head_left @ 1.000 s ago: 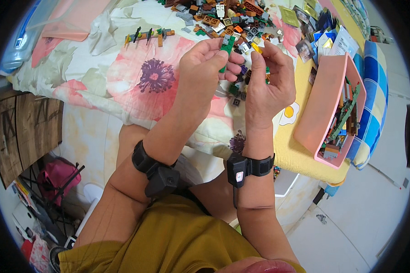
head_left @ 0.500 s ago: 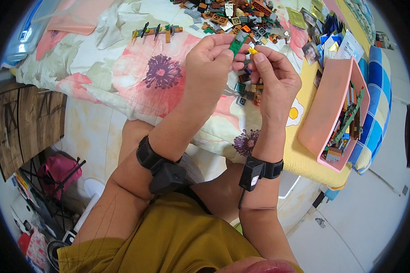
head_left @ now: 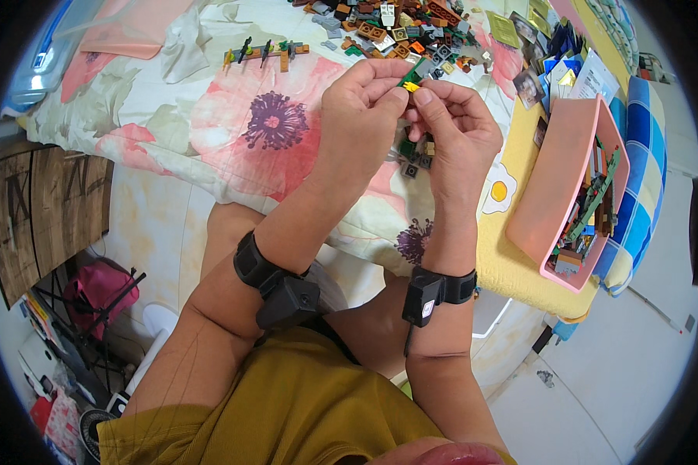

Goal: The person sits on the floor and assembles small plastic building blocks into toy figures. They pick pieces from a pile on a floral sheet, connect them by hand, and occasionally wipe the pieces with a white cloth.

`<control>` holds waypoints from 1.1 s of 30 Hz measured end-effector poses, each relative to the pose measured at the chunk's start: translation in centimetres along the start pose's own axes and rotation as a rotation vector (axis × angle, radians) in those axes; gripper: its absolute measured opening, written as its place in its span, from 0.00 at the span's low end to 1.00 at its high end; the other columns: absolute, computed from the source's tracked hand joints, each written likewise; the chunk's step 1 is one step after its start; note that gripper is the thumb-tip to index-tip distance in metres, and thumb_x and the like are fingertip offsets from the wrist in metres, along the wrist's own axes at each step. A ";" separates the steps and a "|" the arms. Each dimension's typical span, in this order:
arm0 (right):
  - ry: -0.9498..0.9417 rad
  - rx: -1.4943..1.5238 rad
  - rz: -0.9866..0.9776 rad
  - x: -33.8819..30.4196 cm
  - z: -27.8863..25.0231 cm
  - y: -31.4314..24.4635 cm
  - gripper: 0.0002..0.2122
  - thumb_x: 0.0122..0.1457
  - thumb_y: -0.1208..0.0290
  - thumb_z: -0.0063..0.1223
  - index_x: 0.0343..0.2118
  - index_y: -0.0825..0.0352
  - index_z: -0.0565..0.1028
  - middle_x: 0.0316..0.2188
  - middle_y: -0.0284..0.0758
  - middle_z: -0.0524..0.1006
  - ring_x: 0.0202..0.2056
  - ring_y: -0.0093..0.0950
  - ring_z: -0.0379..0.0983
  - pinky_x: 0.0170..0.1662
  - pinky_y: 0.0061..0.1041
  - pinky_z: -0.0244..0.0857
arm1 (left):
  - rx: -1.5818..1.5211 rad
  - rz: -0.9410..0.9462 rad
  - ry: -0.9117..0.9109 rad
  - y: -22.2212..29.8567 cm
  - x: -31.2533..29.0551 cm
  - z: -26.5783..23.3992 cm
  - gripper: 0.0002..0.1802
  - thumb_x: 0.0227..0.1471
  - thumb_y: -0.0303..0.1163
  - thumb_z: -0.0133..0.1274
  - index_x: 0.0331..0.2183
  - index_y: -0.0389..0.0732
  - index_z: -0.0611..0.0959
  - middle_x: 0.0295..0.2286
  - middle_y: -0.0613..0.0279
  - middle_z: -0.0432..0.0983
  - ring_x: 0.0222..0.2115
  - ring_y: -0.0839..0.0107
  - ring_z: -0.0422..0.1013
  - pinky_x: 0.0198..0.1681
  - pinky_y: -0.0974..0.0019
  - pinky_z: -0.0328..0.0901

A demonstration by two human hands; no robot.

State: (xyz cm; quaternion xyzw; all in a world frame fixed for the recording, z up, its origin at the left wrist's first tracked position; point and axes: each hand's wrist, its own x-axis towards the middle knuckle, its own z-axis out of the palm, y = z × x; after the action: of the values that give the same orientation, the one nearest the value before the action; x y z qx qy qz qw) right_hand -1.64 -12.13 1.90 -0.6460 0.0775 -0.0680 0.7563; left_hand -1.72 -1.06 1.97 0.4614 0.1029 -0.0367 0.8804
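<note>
Both hands meet over the flowered cloth, in front of a heap of toy building bricks (head_left: 415,39). My left hand (head_left: 364,97) is closed on a green toy brick piece (head_left: 412,77), mostly covered by the fingers. Between thumb and fingers my right hand (head_left: 454,112) pinches a small yellow toy piece (head_left: 412,87), which sits against the green one; whether the two are joined I cannot tell. Below the hands lie several loose dark bricks (head_left: 411,167), partly hidden by the right hand.
A low brown brick assembly (head_left: 287,51) with small upright figures or parts stands at the back left. On the right, a tilted pink bin (head_left: 539,194) holds more bricks. Foil packets and cards (head_left: 558,74) lie behind it. Clear plastic containers (head_left: 43,66) are at far left.
My right hand has moved left, bringing the yellow piece up against the green one. My left hand has turned slightly, and its fingers now hide more of the green piece.
</note>
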 end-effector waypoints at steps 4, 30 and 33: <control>0.001 0.054 -0.041 -0.1 0.3 0.3 0.07 0.54 0.84 0.59 0.36 0.78 0.76 0.27 0.39 0.79 0.22 0.18 0.73 0.24 0.14 0.68 | -0.001 0.029 0.020 -0.1 0.0 0.1 0.14 0.54 0.16 0.46 0.44 0.27 0.74 0.31 0.57 0.77 0.27 0.80 0.71 0.28 0.77 0.68; 0.114 -0.394 -0.530 -0.5 1.2 1.6 0.02 0.54 0.84 0.55 0.29 0.72 0.77 0.26 0.34 0.75 0.23 0.19 0.73 0.26 0.17 0.68 | 0.118 0.089 -0.007 -0.7 0.4 -0.2 0.11 0.54 0.24 0.54 0.39 0.26 0.77 0.29 0.55 0.80 0.28 0.79 0.74 0.30 0.76 0.70; 0.106 -0.398 -0.532 -0.5 1.2 1.6 0.02 0.53 0.84 0.55 0.29 0.71 0.77 0.26 0.34 0.75 0.23 0.19 0.73 0.26 0.17 0.68 | 0.129 0.098 -0.003 -0.8 0.4 -0.3 0.10 0.55 0.24 0.53 0.39 0.27 0.78 0.29 0.56 0.79 0.28 0.78 0.75 0.31 0.75 0.71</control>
State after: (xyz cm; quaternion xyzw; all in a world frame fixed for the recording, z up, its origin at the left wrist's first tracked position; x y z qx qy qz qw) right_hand -1.90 -10.67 0.55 -0.7742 -0.0427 -0.2800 0.5660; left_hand -1.49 -1.25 1.11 0.5215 0.0762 -0.0007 0.8499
